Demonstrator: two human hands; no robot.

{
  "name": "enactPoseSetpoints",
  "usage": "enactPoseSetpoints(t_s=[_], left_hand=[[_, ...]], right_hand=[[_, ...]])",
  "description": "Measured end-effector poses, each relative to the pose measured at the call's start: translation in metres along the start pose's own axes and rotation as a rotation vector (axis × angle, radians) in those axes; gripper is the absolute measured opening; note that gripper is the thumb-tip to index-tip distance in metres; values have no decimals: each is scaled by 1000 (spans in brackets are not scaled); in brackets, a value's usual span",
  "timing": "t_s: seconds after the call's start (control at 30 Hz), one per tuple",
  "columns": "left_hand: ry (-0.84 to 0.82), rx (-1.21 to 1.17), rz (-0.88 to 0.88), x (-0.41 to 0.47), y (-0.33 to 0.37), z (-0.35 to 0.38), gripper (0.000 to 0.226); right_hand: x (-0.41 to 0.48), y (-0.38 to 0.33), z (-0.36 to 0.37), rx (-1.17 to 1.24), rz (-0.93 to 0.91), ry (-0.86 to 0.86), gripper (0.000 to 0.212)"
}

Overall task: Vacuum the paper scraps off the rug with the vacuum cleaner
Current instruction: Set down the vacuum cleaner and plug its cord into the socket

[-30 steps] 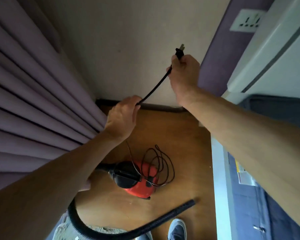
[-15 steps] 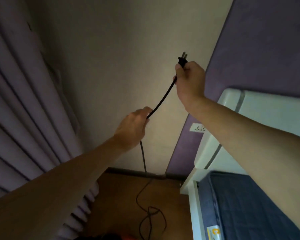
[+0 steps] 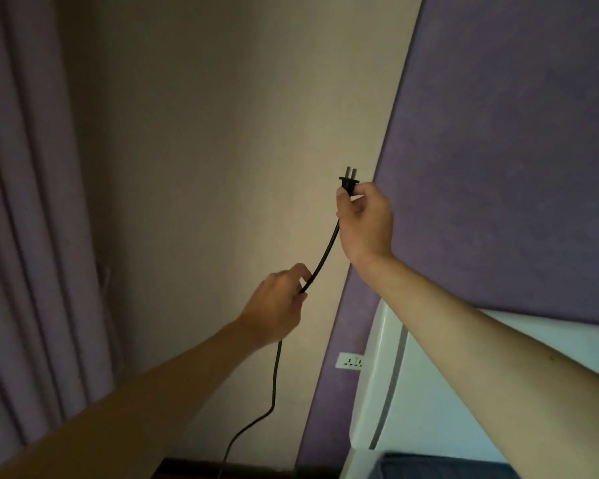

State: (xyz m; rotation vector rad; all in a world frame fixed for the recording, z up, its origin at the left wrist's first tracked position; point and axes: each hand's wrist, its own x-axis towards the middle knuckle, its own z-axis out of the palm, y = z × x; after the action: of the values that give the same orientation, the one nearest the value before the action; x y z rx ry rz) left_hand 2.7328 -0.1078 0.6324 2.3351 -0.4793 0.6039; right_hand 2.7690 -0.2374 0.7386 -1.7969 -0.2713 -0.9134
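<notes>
Black and slim, the vacuum cleaner's power cord (image 3: 322, 259) runs almost straight between your two hands in front of a beige wall (image 3: 204, 150). Your right hand (image 3: 365, 219) is raised, thumb and curled fingers pinching the body of the black two-pin plug (image 3: 348, 184), whose metal pins stick up clear above the fingertips. Your left hand (image 3: 277, 305) sits lower and to the left, fingers curled round the cord; below it the cord hangs slack and drops out of the bottom of the view. The vacuum cleaner itself, the rug and the paper scraps are out of sight. The step in hand looks like plugging in. The white wall socket (image 3: 350, 360) is on the purple wall panel (image 3: 498, 150), just beside the white headboard (image 3: 429, 392), well below the plug. Lower the plug, turn its pins to face the socket, hold your fingers behind the flange and off the pins, and let your left hand feed slack so the cord cannot tug
</notes>
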Motion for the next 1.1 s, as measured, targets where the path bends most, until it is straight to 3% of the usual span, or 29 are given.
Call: enactPoseSetpoints(t_s=[0.33, 1.1], left_hand=[[4, -97, -18, 9, 19, 69, 20], [-320, -361, -550, -17, -91, 330, 24]], right_hand=[[7, 53, -21, -146, 43, 59, 15], [-64, 401, 28, -444, 413, -210, 26]])
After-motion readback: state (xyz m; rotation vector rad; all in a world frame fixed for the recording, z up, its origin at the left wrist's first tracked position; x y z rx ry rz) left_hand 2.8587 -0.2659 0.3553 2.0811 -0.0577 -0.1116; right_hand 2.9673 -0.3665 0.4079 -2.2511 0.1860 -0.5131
